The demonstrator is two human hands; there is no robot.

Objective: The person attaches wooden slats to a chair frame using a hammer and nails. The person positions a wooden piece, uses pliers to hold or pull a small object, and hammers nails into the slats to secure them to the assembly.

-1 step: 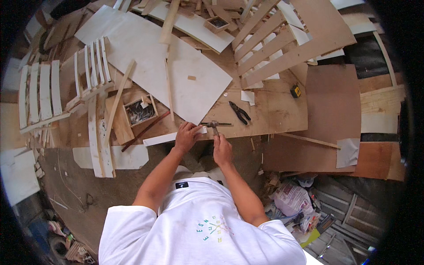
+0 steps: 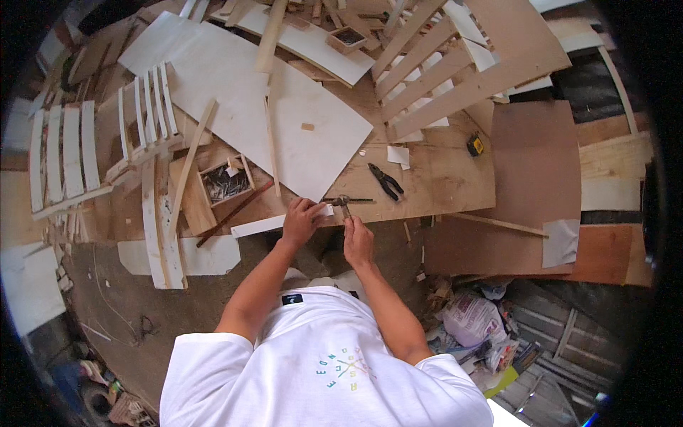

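My right hand (image 2: 358,241) is closed round the handle of a hammer (image 2: 346,208). The hammer's head lies over the table's near edge, close to the end of a white wooden strip (image 2: 267,224). My left hand (image 2: 302,220) grips that strip near its right end, thumb and fingers bent together at its top. Whether a nail is between those fingertips is too small to tell. A thin dark rod (image 2: 361,200) lies just beyond the hammer head. Black-handled pliers (image 2: 385,181) rest on the table to the right of it.
A wooden box of nails (image 2: 226,182) stands left of my hands. Beyond lies a large white panel (image 2: 284,117). Slatted wooden frames (image 2: 67,153) are at the left, another slatted frame (image 2: 455,85) at the far right. A yellow tape measure (image 2: 475,145) sits near the table's right edge.
The hammer head has shifted very slightly to the left. Both hands keep their places and grips.
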